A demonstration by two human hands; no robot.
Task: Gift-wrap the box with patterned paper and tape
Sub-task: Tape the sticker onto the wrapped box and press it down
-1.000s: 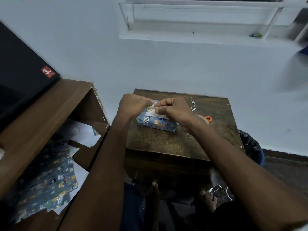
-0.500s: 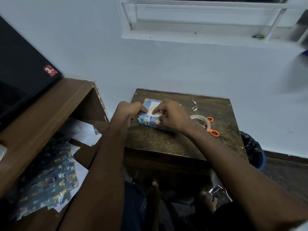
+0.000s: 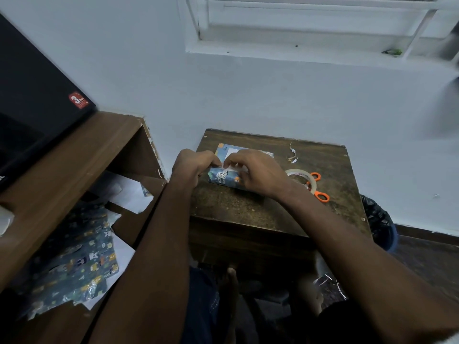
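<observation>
A small box (image 3: 223,177) partly covered in blue animal-patterned paper lies on a dark wooden stool (image 3: 248,209). A white patch of the paper's underside (image 3: 232,152) shows on its top behind my fingers. My left hand (image 3: 192,164) pinches the paper at the box's near left top edge. My right hand (image 3: 255,170) lies over the box's right half, its fingers curled onto the paper fold beside the left fingertips. A clear tape roll (image 3: 301,178) rests on the stool just right of my right wrist.
Orange-handled scissors (image 3: 320,189) lie under the tape roll. Paper scraps (image 3: 293,155) sit near the stool's back edge. A wooden shelf (image 3: 74,155) at left holds a spare patterned sheet (image 3: 74,264) and white paper. A bin with a black liner (image 3: 380,222) stands at right.
Both hands lowered the box from a raised, tilted hold down flat onto the stool and now press its paper fold. The tape roll and scissors came into view beside my right wrist.
</observation>
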